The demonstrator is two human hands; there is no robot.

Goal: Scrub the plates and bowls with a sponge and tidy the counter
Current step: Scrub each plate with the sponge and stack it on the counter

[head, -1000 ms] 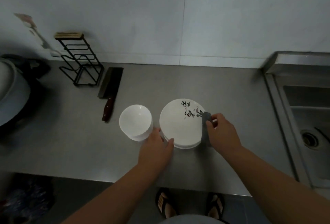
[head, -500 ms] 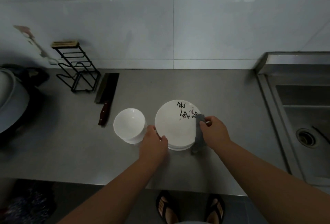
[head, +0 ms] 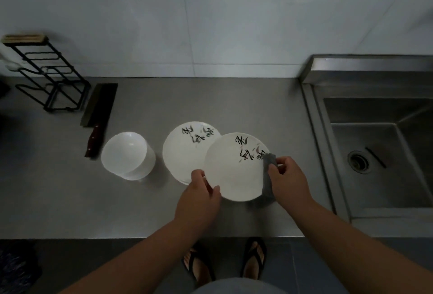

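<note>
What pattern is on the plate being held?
White plate with black brush-like characters and small reddish marks; the head view shows it.

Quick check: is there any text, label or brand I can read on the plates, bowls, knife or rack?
Plate in the left hand, the held plate: black brush characters near the far rim, too blurred to read.
Top of the plate stack: similar brush characters, too blurred to read.
Sponge, bowls, knife, rack, sink: no text visible.
</note>
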